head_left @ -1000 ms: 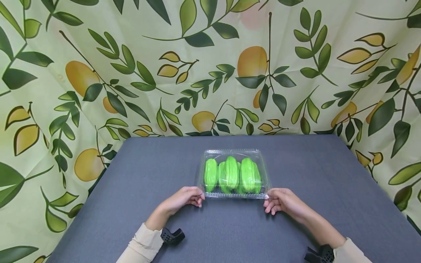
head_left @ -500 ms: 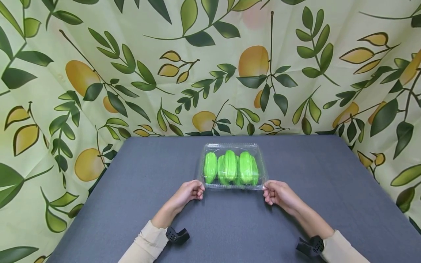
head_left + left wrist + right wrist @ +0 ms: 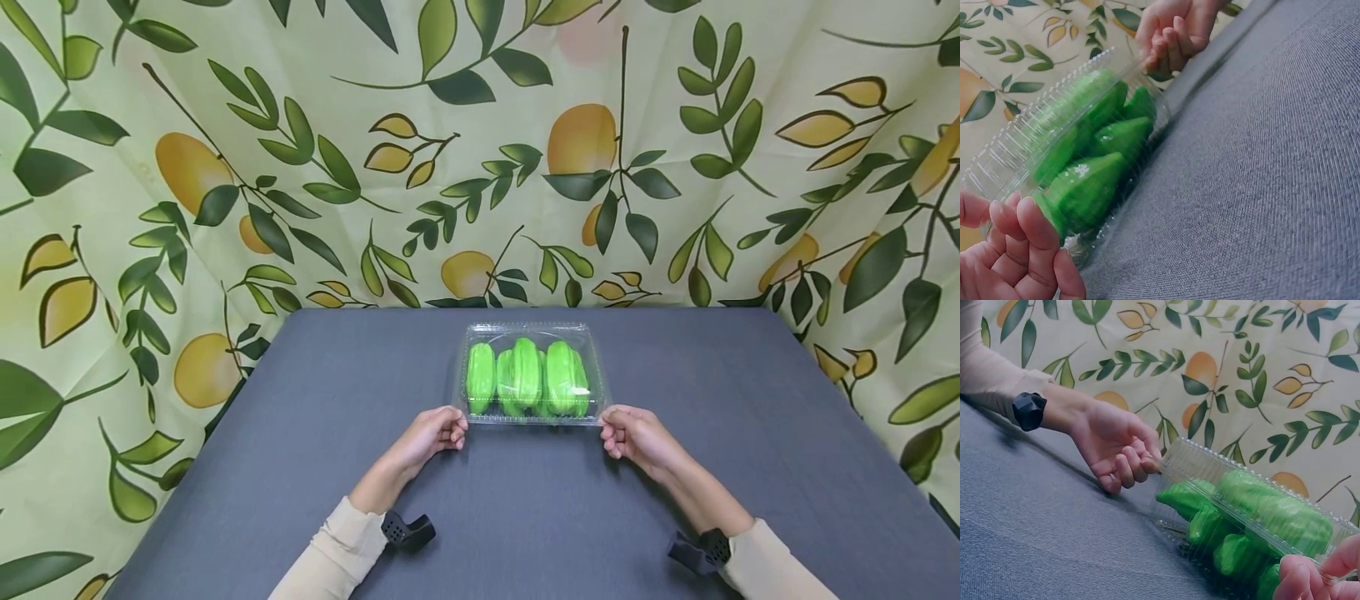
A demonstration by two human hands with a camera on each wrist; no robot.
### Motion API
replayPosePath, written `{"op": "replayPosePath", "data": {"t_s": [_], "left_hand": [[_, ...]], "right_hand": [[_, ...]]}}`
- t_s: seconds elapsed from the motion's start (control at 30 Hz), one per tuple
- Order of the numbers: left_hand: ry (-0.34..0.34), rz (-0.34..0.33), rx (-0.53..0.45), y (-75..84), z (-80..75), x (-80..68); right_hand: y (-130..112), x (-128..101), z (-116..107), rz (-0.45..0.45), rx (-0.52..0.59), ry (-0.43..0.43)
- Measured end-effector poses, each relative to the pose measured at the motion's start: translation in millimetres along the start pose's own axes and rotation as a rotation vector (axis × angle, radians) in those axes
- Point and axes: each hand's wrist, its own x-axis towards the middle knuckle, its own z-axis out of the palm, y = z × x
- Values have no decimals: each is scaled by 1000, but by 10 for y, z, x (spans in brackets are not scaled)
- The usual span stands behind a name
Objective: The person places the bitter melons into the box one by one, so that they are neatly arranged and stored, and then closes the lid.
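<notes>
A clear plastic clamshell box (image 3: 528, 420) sits lidded on the dark table, its ridged rim showing in all views. Inside lie several bright green ridged fruits (image 3: 527, 375), like star fruits, side by side. At the box's near left corner my left hand (image 3: 427, 435) pinches the rim between thumb and curled fingers. The near right corner is pinched the same way by my right hand (image 3: 641, 437). In the left wrist view the fruits (image 3: 1088, 187) show pointed ends through the clear wall. The right wrist view shows my left hand (image 3: 1116, 447) at the far corner.
The table (image 3: 525, 525) has a dark blue-grey cloth. Behind it hangs a curtain (image 3: 480, 167) printed with leaves and orange fruit. Each wrist wears a black camera mount (image 3: 407, 531) beside a cream sleeve (image 3: 330, 550).
Both hands have slid the box with the fruits away from me, toward the back of the table, slowing in the last half second. Their hold on the near corners stays the same.
</notes>
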Motion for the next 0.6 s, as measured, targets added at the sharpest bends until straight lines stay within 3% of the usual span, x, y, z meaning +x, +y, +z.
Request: {"op": "replayPosePath", "data": {"t_s": [0.3, 0.6], "left_hand": [[63, -41, -13, -10, 34, 43], [148, -37, -41, -7, 94, 85]], "right_hand": [[21, 43, -13, 34, -7, 27], [-1, 97, 5, 91, -68, 99]]}}
